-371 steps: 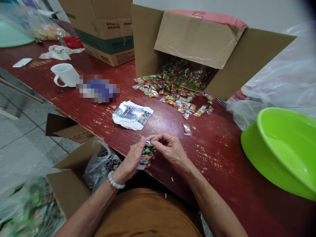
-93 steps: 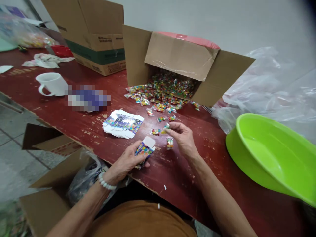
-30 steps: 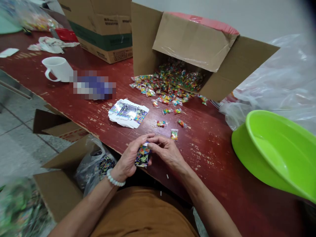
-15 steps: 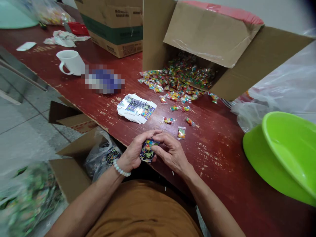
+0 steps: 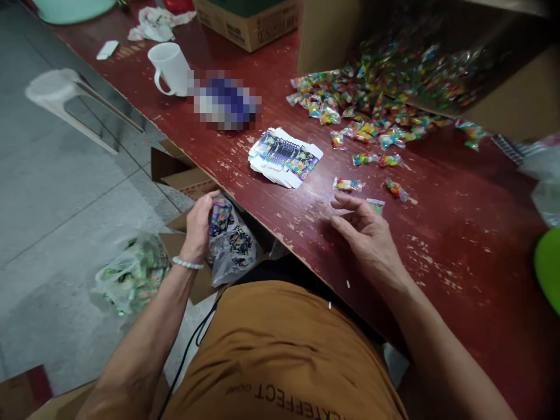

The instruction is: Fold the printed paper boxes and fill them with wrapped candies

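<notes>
My left hand [image 5: 199, 227] is off the table's front edge, above an open carton on the floor side. Its fingers are closed on a small printed candy box [image 5: 220, 217], dark with bright patterns. Just below hangs a clear plastic bag [image 5: 234, 256] with several similar dark boxes inside. Over the red table [image 5: 306, 219] my right hand [image 5: 367, 236] has its thumb and fingers apart, holding nothing. It partly covers a small candy packet [image 5: 376, 205]. Close by lie more candy packets [image 5: 347, 185]. A fanned stack of flat printed box blanks [image 5: 286, 157] lies left of them.
Behind, a large carton [image 5: 516, 99] on its side spills many candy packets. A white mug [image 5: 170, 67], a blurred-out blue item [image 5: 227, 104] and a crumpled cloth [image 5: 157, 24] stand along the back left. A green basin [image 5: 549, 268] is at right; a white stool [image 5: 65, 93] is on the floor.
Both hands were together closing the candy box's end flap. Now they are apart: my left hand has carried the box left over the bag, and my right has moved toward the packets. The view has tilted down.
</notes>
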Available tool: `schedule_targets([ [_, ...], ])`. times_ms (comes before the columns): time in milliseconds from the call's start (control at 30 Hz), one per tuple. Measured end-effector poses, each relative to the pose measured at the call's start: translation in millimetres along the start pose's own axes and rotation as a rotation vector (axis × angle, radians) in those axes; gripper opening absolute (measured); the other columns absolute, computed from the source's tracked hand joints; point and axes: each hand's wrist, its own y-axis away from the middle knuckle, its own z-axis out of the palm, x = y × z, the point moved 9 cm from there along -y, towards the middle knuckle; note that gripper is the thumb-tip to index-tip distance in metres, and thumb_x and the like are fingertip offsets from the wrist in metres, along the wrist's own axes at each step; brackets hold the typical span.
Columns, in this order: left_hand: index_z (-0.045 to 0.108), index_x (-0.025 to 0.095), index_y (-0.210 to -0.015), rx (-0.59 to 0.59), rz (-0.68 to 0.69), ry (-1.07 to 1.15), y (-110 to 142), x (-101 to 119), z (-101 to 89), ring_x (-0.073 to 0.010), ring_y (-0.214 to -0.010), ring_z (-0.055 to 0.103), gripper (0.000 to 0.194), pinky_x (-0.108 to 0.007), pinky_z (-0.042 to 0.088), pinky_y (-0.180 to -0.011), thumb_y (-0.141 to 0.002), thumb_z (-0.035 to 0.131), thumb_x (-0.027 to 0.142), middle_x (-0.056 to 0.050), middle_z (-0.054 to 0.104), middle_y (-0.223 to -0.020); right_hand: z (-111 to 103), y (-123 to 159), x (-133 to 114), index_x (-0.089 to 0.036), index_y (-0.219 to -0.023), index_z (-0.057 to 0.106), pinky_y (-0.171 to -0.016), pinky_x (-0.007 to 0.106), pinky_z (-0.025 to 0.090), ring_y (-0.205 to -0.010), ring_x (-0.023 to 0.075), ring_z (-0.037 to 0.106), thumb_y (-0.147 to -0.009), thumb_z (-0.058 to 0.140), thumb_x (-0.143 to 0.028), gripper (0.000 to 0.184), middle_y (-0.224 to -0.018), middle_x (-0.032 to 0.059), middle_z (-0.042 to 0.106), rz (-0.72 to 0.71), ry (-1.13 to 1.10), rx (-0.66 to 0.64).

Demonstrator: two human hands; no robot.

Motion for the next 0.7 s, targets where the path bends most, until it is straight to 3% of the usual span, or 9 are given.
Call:
schedule_targets([
  [100, 0.067, 0.017, -0.109, 0.129, 0.173, -0.207, -3, 4, -17.0, -0.0186, -0.098, 0.064, 0.036, -0.03, 0.047, -0.092, -0.086, 0.057, 0.044, -0.007, 0.071, -0.105, 4, -1, 8, -0.027, -0.12, 0.06, -0.066, 0.032, 0.053, -0.073, 0.0157, 0.061, -0.087, 0.068, -0.04, 0.036, -0.106, 0.0054, 0.066, 0.012, 0.034, -0.023],
  [167, 0.066, 0.018, -0.113, 0.148, 0.341, -0.341, -4, 29, -3.3, -0.0195, -0.102, 0.062, 0.034, -0.033, 0.045, -0.096, -0.088, 0.056, 0.039, -0.008, 0.069, -0.112, 9, -7, 10, -0.026, -0.119, 0.061, -0.067, 0.033, 0.052, -0.073, 0.0161, 0.061, -0.086, 0.067, -0.039, 0.036, -0.103, 0.0049, 0.067, 0.006, 0.061, -0.027],
  [233, 0.066, 0.019, -0.116, 0.115, 0.525, -0.489, -4, 61, 29.8, -0.0214, -0.105, 0.06, 0.034, -0.037, 0.043, -0.1, -0.091, 0.053, 0.039, -0.008, 0.068, -0.116, 14, -18, 10, -0.024, -0.118, 0.062, -0.068, 0.033, 0.052, -0.073, 0.0161, 0.061, -0.085, 0.067, -0.038, 0.035, -0.104, 0.0054, 0.068, -0.01, 0.095, -0.02],
  [333, 0.063, 0.017, -0.126, -0.074, 0.722, -0.747, -3, 92, 102.8, -0.0292, -0.121, 0.053, 0.048, -0.045, 0.035, -0.108, -0.093, 0.051, 0.049, -0.014, 0.064, -0.128, 24, -48, 4, -0.02, -0.114, 0.064, -0.068, 0.033, 0.051, -0.067, 0.015, 0.059, -0.084, 0.064, -0.036, 0.034, -0.103, 0.0067, 0.069, -0.055, 0.199, -0.002],
  [400, 0.052, 0.012, -0.139, -0.174, 0.778, -0.92, -4, 92, 143.9, -0.0383, -0.138, 0.038, 0.066, -0.056, 0.023, -0.114, -0.091, 0.05, 0.056, -0.021, 0.049, -0.147, 28, -75, -3, -0.018, -0.114, 0.065, -0.072, 0.035, 0.052, -0.067, 0.0155, 0.059, -0.083, 0.062, -0.033, 0.035, -0.105, 0.0084, 0.068, -0.105, 0.297, 0.034],
  [500, 0.038, 0.003, -0.149, -0.245, 0.783, -1.102, -9, 73, 178.2, -0.0452, -0.149, 0.015, 0.078, -0.068, 0.005, -0.114, -0.093, 0.045, 0.058, -0.027, 0.026, -0.16, 30, -118, -15, -0.016, -0.121, 0.062, -0.087, 0.041, 0.051, -0.089, 0.0235, 0.064, -0.083, 0.06, -0.027, 0.04, -0.117, 0.0136, 0.065, -0.176, 0.484, 0.099],
  [600, 0.033, -0.001, -0.15, -0.272, 0.779, -1.181, -13, 56, 187.1, -0.0456, -0.15, 0.011, 0.08, -0.069, 0.002, -0.114, -0.094, 0.042, 0.056, -0.028, 0.021, -0.161, 33, -152, -15, -0.015, -0.129, 0.057, -0.099, 0.045, 0.045, -0.118, 0.0321, 0.056, -0.084, 0.064, -0.032, 0.048, -0.132, 0.018, 0.055, -0.103, 0.7, 0.118],
  [700, 0.032, 0.0, -0.152, -0.26, 0.778, -1.198, -13, 52, 184.9, -0.0445, -0.15, 0.01, 0.082, -0.068, 0.001, -0.115, -0.094, 0.043, 0.056, -0.027, 0.019, -0.161, 37, -169, -4, -0.014, -0.118, 0.062, -0.096, 0.045, 0.046, -0.115, 0.0345, 0.058, -0.083, 0.068, -0.046, 0.048, -0.133, 0.0197, 0.051, 0.04, 0.825, 0.058],
])
